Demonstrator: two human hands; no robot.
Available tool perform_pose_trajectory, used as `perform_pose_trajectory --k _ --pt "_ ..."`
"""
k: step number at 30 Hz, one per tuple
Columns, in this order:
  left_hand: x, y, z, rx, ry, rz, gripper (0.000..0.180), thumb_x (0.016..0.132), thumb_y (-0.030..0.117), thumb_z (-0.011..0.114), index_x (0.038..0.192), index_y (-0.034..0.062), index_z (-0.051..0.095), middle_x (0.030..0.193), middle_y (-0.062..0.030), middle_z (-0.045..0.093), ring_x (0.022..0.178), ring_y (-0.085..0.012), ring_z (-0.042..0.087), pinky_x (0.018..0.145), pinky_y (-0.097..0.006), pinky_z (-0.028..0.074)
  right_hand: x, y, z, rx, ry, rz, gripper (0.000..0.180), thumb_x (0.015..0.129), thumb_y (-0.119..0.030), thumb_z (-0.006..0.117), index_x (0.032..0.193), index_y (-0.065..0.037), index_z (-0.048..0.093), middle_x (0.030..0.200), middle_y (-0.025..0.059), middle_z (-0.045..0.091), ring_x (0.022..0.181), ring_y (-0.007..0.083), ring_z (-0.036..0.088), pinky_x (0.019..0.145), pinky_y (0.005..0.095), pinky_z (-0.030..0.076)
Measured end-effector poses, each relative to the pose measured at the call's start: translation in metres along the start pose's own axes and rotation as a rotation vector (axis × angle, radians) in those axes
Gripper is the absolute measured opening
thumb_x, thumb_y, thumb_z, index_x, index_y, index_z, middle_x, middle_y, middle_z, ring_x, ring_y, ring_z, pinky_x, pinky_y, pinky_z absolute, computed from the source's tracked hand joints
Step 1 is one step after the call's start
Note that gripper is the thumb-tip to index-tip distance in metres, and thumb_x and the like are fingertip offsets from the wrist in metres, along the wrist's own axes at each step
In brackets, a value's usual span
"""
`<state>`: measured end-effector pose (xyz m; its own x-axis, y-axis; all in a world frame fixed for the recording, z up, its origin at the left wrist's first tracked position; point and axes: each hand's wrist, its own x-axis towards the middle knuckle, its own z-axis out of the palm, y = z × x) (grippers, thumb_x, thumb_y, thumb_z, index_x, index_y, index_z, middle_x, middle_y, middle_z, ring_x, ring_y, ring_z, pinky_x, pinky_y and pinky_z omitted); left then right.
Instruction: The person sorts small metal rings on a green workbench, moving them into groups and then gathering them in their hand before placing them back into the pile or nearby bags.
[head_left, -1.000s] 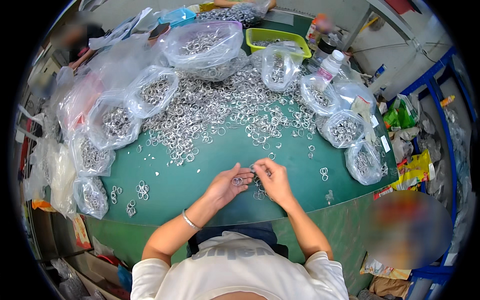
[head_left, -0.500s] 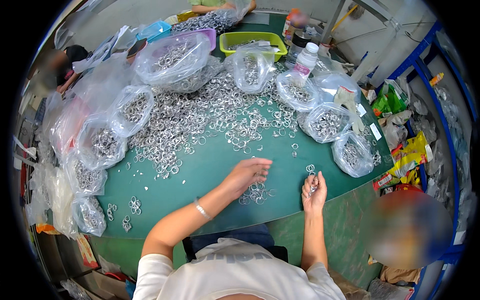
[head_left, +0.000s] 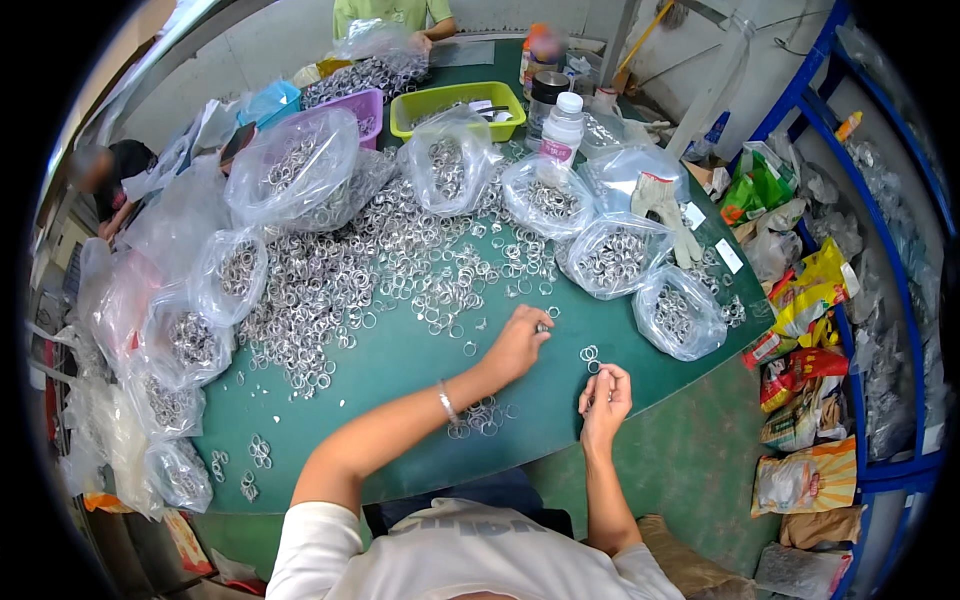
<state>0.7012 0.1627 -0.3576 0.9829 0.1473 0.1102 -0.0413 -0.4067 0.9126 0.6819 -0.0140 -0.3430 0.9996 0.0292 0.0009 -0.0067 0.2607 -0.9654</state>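
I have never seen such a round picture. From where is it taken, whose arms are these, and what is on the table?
No machine is at work: these are the bare hands of the person wearing the camera. It sits on the head and looks down through a very wide lens, so straight edges look bent. On the green table lies a big heap of silvery rings, with clear plastic bags of rings around it. The left hand is curled, with something small and silvery at its fingertips, probably a ring. The right hand is beside a few loose rings; whether it grips any is too small to tell.
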Motion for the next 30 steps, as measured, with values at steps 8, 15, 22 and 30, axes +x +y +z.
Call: perform_pose_trajectory --k 8,15,22,30 --pt "0.024 0.004 0.006 0.164 0.061 0.182 0.025 0.087 0.003 0.054 0.111 -0.0048 0.053 0.105 -0.0184 0.051 0.099 -0.0344 0.054 0.085 -0.042 0.046 -0.001 0.004 0.004 -0.1 -0.058 -0.05 0.007 0.095 -0.006 0.049 0.097 0.0 0.052 0.063 0.0006 0.048 0.046 0.004 0.038 0.039 0.0186 0.031" --pt "0.019 0.012 0.015 0.672 -0.008 0.29 0.018 0.077 -0.001 0.055 0.095 -0.0009 0.052 0.099 -0.017 0.048 0.093 -0.0298 0.053 0.079 -0.035 0.05 -0.001 0.008 0.001 -0.192 -0.063 -0.097 0.008 0.095 -0.006 0.049 0.093 0.0 0.053 0.062 0.0001 0.047 0.046 0.0035 0.038 0.039 0.0183 0.029" --pt "0.006 0.001 -0.039 -0.903 -0.02 -0.531 0.018 0.087 0.006 0.054 0.104 0.0026 0.052 0.091 -0.0086 0.056 0.079 -0.0241 0.054 0.07 -0.032 0.047 -0.002 0.009 0.0 -0.216 -0.075 -0.122 0.007 0.094 -0.005 0.051 0.092 0.0 0.054 0.062 -0.0009 0.047 0.046 0.0031 0.038 0.04 0.0184 0.029" --pt "-0.01 0.005 -0.093 -1.295 0.111 -0.497 0.006 0.086 0.007 0.054 0.091 0.004 0.055 0.068 -0.0006 0.047 0.067 -0.0155 0.048 0.062 -0.029 0.044 -0.001 0.011 0.0 -0.21 -0.064 -0.12 0.005 0.092 -0.004 0.054 0.089 -0.001 0.058 0.055 -0.0028 0.046 0.045 0.003 0.041 0.041 0.0194 0.03"
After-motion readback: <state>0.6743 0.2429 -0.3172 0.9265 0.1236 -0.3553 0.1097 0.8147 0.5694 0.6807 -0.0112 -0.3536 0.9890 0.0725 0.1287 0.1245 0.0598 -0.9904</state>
